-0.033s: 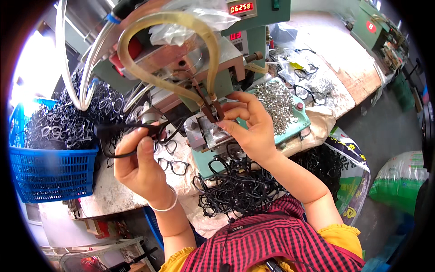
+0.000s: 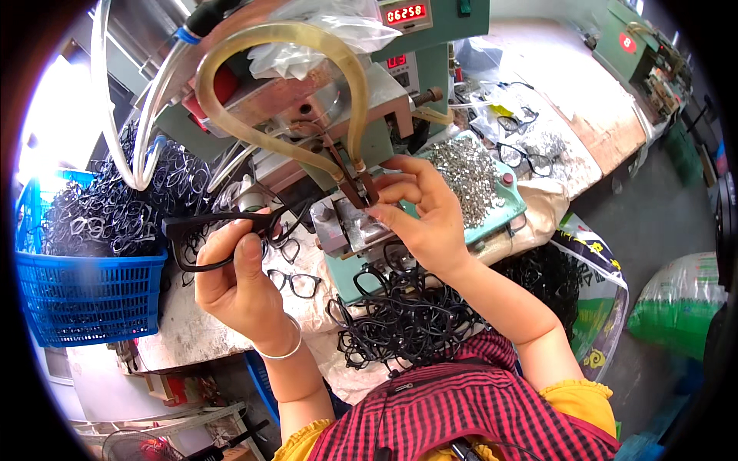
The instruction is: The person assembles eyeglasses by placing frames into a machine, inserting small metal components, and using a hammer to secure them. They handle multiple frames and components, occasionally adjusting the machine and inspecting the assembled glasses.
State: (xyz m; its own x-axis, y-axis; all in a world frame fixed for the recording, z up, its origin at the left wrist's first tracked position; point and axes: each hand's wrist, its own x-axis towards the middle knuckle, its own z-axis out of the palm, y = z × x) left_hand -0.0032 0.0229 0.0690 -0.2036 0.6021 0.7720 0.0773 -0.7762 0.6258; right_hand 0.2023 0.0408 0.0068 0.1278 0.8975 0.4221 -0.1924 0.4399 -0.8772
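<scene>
My left hand [image 2: 244,276] is closed on a black eyeglass frame [image 2: 201,223], its front to the left and one side reaching toward the machine. Under the two brown electrode tips [image 2: 361,190] of a green bench machine [image 2: 430,84], my right hand [image 2: 423,219] pinches with thumb and index finger. Whatever lies between those fingertips is too small to make out. Just below the tips sits a metal fixture block [image 2: 350,227]. Beside my right hand, a light-green tray [image 2: 503,215] holds many small metal parts [image 2: 465,173].
A blue basket [image 2: 92,296] heaped with black frames stands at the left. More frames [image 2: 407,315] pile up before me, and a loose one [image 2: 296,283] lies on the bench. A yellowish hose [image 2: 269,31] loops over the fixture. Other glasses [image 2: 526,160] lie to the right.
</scene>
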